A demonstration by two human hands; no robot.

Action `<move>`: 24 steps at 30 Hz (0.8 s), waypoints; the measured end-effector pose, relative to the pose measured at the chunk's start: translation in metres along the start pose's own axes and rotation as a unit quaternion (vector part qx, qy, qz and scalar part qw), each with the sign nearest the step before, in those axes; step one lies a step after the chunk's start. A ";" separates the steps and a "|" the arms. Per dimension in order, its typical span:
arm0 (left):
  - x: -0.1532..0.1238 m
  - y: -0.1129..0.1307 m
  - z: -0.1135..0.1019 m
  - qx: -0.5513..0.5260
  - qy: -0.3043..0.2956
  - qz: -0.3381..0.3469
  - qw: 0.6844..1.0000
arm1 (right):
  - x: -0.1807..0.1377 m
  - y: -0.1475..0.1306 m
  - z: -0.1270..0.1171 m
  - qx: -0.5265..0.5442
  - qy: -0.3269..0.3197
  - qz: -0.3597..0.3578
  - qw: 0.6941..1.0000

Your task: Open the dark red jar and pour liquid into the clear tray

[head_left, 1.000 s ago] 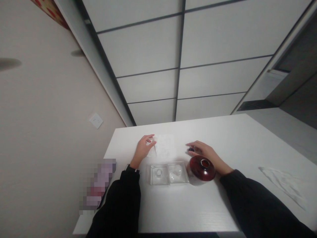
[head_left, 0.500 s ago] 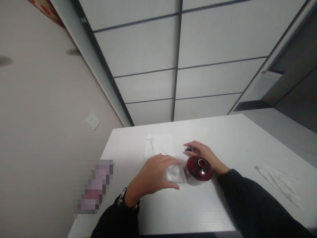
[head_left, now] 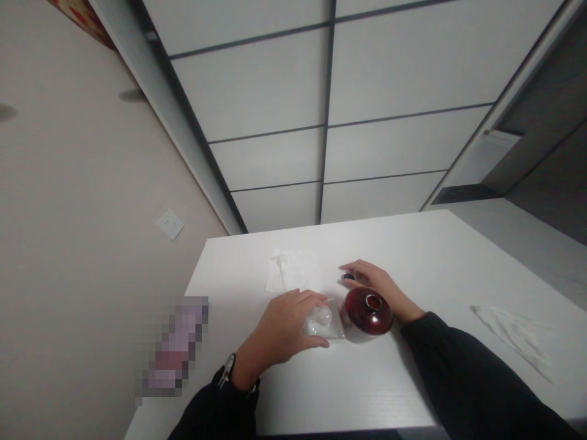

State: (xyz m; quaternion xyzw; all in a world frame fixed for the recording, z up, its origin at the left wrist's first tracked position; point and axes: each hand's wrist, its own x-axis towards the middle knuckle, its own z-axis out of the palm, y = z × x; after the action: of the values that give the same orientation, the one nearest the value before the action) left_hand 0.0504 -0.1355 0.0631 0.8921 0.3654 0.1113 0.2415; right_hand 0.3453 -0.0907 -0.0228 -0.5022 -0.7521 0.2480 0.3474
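Clear box (head_left: pixel 337 319) under my left hand (head_left: pixel 285 324), dark cap (head_left: pixel 349 277) in my right hand (head_left: pixel 376 281)

Lower centre of frame: my left fingers arch over the box, spread wide, thumb on the near side, the rest on the far side. Whether they grip it I cannot tell. Box see-through and glossy, straight-edged, a rounded clear shape showing inside; its left part lies hidden under my palm.

Just right of the box, a squat jar (head_left: pixel 369 311): deep red, shiny domed top with a round opening, paler sides below. My right hand rests behind it, fingers curled, closed lightly on the cap, which is small and round.

Above my left hand, a thin white sheet (head_left: pixel 300 266) lies flat, a slim white piece (head_left: pixel 281 264) upon it. Right of frame: a white cloth (head_left: pixel 513 339), creased, roughly triangular. Left edge of the tabletop (head_left: pixel 321 391): a long mauve item (head_left: pixel 174 345), too pixelated to name. Tabletop white, faintly grained.
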 end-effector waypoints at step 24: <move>-0.003 0.007 0.004 -0.013 0.019 -0.036 0.999 | 0.000 0.006 0.004 -0.001 0.015 -0.011 1.000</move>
State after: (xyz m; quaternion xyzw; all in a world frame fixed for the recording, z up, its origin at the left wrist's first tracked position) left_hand 0.0543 -0.1434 0.0634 0.8729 0.4000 0.1240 0.2503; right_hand 0.3459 -0.0886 -0.0301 -0.4983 -0.7523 0.2358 0.3607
